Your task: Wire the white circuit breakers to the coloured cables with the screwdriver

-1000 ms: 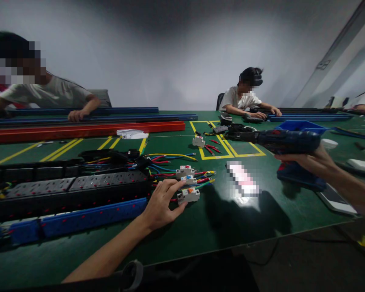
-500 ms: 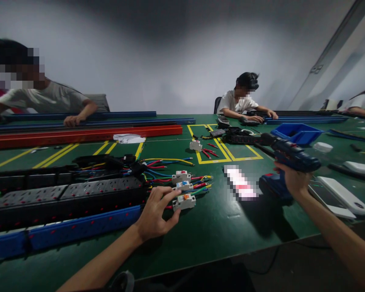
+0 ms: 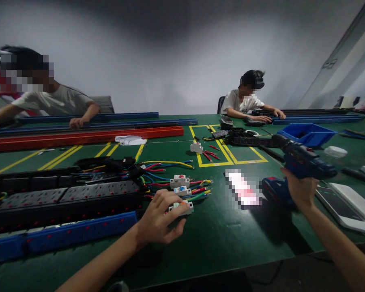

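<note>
My left hand (image 3: 162, 219) reaches over a white circuit breaker (image 3: 188, 208) with an orange switch. Its index finger lies across the breaker's top, while the thumb stands apart below; the other fingertips are partly hidden. Behind are a breaker with a blue switch (image 3: 181, 190) and another white breaker (image 3: 179, 181), among coloured wires with metal ends (image 3: 200, 191). In my right hand (image 3: 301, 188) is a blue cordless drill (image 3: 310, 156), gripped by its handle above the table, its nose pointing away and leftward.
Black socket strips (image 3: 100, 192) and a blue socket strip (image 3: 85, 231) lie at left. Beyond are a loose breaker (image 3: 196, 147), red wires (image 3: 211, 155), a red rail (image 3: 158, 132) and a blue bin (image 3: 307, 134). A lit phone (image 3: 241, 188) lies mid-table. Co-workers sit opposite.
My left thumb has come away from the orange-switch breaker, and the index finger now lies over its top. My right hand and the drill appear farther right as the view shifts slightly.
</note>
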The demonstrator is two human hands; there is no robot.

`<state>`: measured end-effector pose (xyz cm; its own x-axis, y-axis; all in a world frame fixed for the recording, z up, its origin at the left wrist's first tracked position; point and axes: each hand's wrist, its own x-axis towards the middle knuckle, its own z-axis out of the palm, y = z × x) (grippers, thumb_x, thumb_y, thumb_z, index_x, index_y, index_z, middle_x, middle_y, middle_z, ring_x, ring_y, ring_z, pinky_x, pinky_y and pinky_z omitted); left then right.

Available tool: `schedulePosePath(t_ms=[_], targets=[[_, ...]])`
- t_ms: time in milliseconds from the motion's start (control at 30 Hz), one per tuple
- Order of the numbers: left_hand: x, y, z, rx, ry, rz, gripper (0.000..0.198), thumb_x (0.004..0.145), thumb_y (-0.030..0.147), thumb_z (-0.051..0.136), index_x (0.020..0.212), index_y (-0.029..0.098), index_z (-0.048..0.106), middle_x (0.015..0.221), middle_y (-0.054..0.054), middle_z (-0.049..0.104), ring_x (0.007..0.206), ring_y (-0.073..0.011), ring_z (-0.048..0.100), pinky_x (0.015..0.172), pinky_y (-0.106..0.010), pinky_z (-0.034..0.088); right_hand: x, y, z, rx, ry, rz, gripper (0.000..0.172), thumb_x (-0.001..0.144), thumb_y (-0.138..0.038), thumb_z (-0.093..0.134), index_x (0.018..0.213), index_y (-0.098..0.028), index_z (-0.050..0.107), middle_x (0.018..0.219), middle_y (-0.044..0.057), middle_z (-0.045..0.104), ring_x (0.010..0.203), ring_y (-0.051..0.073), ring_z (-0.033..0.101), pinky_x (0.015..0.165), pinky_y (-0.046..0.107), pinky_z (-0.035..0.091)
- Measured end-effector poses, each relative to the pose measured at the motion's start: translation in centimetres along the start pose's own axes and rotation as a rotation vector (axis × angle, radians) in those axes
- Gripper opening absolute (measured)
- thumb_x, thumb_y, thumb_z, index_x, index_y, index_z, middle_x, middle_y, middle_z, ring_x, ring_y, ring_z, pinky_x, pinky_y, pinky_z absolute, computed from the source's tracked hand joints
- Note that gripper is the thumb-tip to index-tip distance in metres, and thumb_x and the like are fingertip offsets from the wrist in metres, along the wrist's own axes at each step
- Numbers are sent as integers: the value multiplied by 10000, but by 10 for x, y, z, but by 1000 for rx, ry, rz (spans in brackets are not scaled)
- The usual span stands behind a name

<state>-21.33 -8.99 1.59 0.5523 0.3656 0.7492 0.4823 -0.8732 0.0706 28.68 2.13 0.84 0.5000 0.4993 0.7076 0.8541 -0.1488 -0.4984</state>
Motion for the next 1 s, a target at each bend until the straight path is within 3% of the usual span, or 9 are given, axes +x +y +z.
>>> schedulePosePath(t_ms=[100,200,300,400,500,533,633,767,1000], targets=[[27,-1,0,-19,-51,-2,324,796,157,658,1116,184,615,1056,-85,632,1018,-252,561,890,-440,439,-16,-3,-11,49,15,28,554,720,-486,732,1088,-76,669,1058,203,642,1022,287,567,887,393,404],[52,-2,2,-34,-10,-67,185,829,143,630,1005,197,645,979,-54,662,965,-227,572,865,-417,438,-51,-29,-34,196,273,-7,973,663,-598,752,1387,-38,422,1342,281,445,1262,353,421,1041,498,340],[65,-3,5,-32,78,-165,121,849,156,625,958,200,657,938,-44,669,940,-216,573,866,-411,437,-93,-79,-51,319,367,-109,785,803,-543,647,1417,-118,405,1399,237,397,1352,334,360,1122,520,266],[62,-1,10,-13,136,-236,92,851,172,627,930,202,663,926,-48,667,932,-218,568,863,-412,435,-121,-134,-44,340,33,-230,533,896,-472,534,1338,-176,500,1384,170,459,1327,323,408,1095,548,290],[49,0,15,25,191,-263,75,840,168,625,898,200,661,896,-50,658,905,-219,562,838,-408,427,-134,-178,-4,295,-450,-383,393,944,-369,462,1286,-192,542,1364,130,496,1303,276,431,1082,494,333],[45,-1,17,39,205,-264,71,836,169,624,890,200,660,883,-50,655,892,-219,560,828,-407,424,-134,-190,13,285,-512,-404,373,939,-331,475,1266,-175,561,1353,135,509,1284,262,449,1074,457,359],[37,-3,20,66,219,-262,75,829,174,621,889,201,658,867,-51,652,869,-221,558,809,-405,418,-128,-216,66,237,-599,-401,312,947,-247,479,1211,-144,609,1335,140,530,1283,252,460,1087,434,367],[33,-3,19,80,197,-281,111,832,182,613,932,202,657,886,-58,656,874,-227,562,799,-402,415,-105,-233,114,155,-685,-368,300,961,-351,560,1194,-165,599,1259,95,576,1126,209,571,977,431,487],[16,15,21,76,191,-313,161,831,181,613,985,206,654,917,-65,658,887,-233,563,823,-419,414,-84,-222,131,-59,-888,-332,369,949,-378,585,1239,-152,567,1237,97,578,1076,211,595,917,426,525]])
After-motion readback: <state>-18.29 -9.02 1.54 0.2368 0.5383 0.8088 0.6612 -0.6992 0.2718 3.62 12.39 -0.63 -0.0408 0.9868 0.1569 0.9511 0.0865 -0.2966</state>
